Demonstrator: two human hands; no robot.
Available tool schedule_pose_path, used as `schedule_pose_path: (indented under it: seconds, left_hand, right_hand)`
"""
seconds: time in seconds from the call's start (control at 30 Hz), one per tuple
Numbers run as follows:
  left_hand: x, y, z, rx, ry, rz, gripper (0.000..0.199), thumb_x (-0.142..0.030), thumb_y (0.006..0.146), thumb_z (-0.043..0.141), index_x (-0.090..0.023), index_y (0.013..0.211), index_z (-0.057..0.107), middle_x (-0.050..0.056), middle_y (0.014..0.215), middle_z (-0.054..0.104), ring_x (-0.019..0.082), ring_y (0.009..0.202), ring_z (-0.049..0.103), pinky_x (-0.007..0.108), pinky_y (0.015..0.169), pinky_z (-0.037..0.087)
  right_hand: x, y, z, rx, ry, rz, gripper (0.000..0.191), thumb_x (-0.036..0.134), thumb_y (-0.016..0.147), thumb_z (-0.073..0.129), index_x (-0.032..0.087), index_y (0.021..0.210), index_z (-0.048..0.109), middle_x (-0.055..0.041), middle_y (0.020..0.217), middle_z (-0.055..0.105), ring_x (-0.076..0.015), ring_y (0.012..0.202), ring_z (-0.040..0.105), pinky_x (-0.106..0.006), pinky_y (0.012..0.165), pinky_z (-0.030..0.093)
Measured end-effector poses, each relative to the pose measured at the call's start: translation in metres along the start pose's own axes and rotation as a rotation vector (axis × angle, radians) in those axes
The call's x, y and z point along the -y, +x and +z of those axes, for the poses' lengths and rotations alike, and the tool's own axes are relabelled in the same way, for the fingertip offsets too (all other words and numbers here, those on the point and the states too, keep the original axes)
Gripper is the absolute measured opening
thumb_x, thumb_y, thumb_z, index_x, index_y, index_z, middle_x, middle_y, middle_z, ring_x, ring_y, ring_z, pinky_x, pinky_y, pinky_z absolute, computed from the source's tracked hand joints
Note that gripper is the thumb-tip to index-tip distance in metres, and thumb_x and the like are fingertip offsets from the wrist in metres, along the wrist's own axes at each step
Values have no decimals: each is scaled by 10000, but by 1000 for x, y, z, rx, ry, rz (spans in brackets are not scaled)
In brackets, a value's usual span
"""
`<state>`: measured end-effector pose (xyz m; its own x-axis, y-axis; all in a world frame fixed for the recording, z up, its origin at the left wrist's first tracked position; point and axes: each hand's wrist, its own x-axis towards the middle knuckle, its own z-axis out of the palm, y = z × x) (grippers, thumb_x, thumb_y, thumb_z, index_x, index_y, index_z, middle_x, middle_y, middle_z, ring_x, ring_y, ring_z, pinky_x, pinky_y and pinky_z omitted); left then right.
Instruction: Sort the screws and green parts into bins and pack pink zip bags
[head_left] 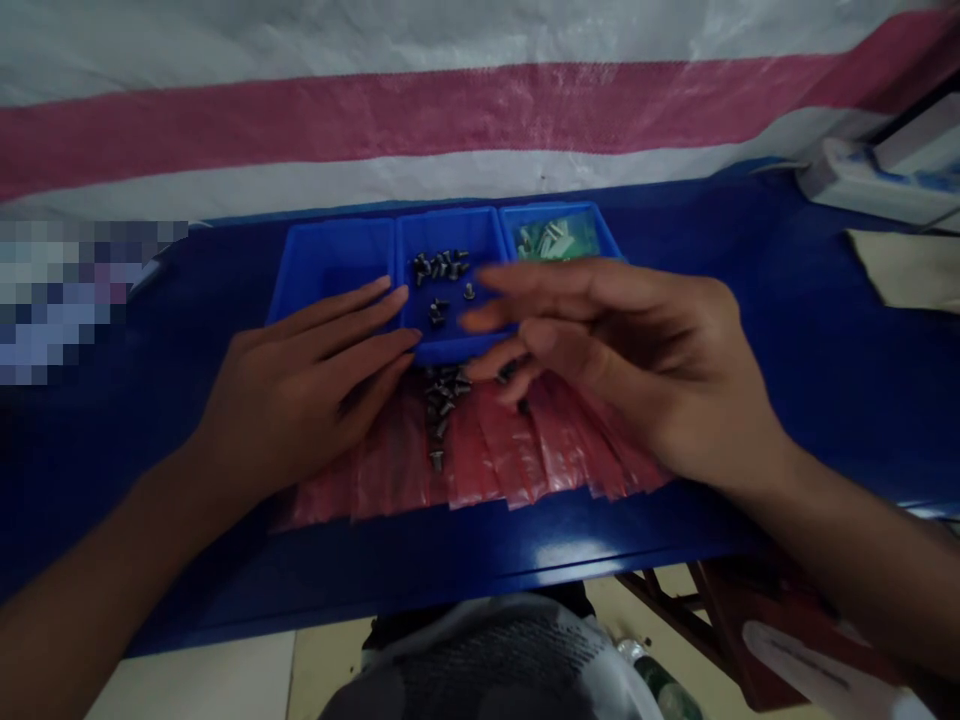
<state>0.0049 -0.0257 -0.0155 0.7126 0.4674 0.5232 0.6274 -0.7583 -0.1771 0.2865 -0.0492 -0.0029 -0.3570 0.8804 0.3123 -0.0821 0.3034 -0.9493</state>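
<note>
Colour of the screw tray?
The screw tray is bright blue, shown best in the head view.

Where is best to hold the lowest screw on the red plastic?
Pinch the screw by its wider head, coming down from above with the left hand: it seems to lie flat, a little apart from the row, and that hand looks nearest.

Blue tray (330,262) w/ grey screws (441,266); red bags (487,455); pink-striped white sheet (375,120).

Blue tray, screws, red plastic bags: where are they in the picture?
blue tray (330,262), head view, floor of the left compartment
screws (441,266), head view, cluster in the middle compartment
red plastic bags (495,455), head view, middle of the overlapping row
</note>
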Motion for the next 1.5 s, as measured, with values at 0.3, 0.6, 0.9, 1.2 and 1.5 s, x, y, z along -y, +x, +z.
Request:
schedule_pose_path:
  seconds: [0.3,0.6,0.9,1.2,1.5]
  left_hand:
    - [-1,1,-1,-1,-14,-10,175,-228,1099,653,-242,1259,723,69,1432,775,230,1399,711,398,1127,683]
    - [0,1,0,-10,-16,7,173,-211,1089,664,-214,1254,716,103,1424,777,239,1390,718,380,1151,665]
    - [-2,-1,0,35,-52,-72,235,-227,1095,632,-297,1299,727,-16,1500,736,211,1439,683,359,1228,613]
    - [-1,2,-1,-17,-1,10,166,-206,1078,689,-196,1237,737,95,1409,786,239,1370,732,353,1130,660]
    - [-1,3,-1,-17,6,24,152,-214,1088,679,-174,1223,737,134,1394,786,254,1352,741,386,1092,683]
  right_hand:
    - [-29,-3,10,423,-1049,-571,356,149,1138,480,125,1327,780,-167,1291,783,-283,1155,728,-419,995,668]
    - [-26,-5,5,240,-924,-548,256,114,1127,534,160,1157,785,-102,1107,762,-199,967,714,-328,812,611]
    - [-14,3,-3,136,-546,-405,93,136,1024,771,181,1101,798,-74,1162,811,-171,1074,775,-315,957,630]
    - [-7,1,2,81,-242,-72,115,283,999,836,203,916,845,17,819,817,-97,663,717,-202,600,557]
    - [-8,3,2,115,-21,-9,123,298,985,851,194,974,785,-25,939,814,-130,789,761,-243,696,633]
